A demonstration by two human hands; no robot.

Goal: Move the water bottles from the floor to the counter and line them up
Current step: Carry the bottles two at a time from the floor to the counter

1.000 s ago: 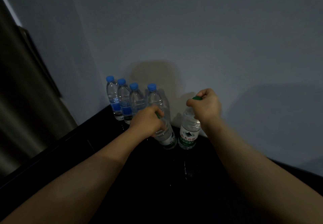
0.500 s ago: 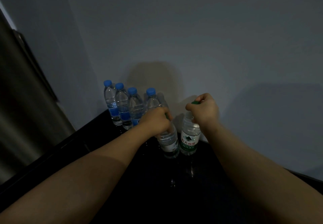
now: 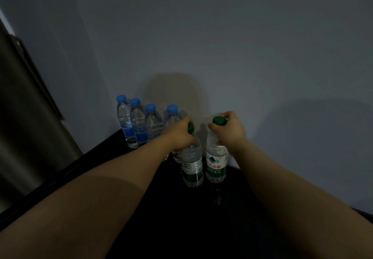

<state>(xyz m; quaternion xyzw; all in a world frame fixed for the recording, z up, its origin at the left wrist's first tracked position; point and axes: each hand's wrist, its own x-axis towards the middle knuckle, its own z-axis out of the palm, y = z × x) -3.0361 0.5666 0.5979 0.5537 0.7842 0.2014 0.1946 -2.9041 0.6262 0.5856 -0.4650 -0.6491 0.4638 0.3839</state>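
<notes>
Bottles being lined up on the black counter (image 3: pixel 201 222).
From the head view, the left hand (image 3: pixel 179 135) is wrapping round the neck of the left green-capped bottle (image 3: pixel 191 167), and the right hand (image 3: pixel 230 131) is pinching the neck of the right green-capped bottle (image 3: pixel 216 163). Both bottles are standing upright, side by side on the counter. The row of blue-capped bottles (image 3: pixel 139 121) is running leftward along the wall, nearest the left hand, so the pair looks set to join there.
</notes>
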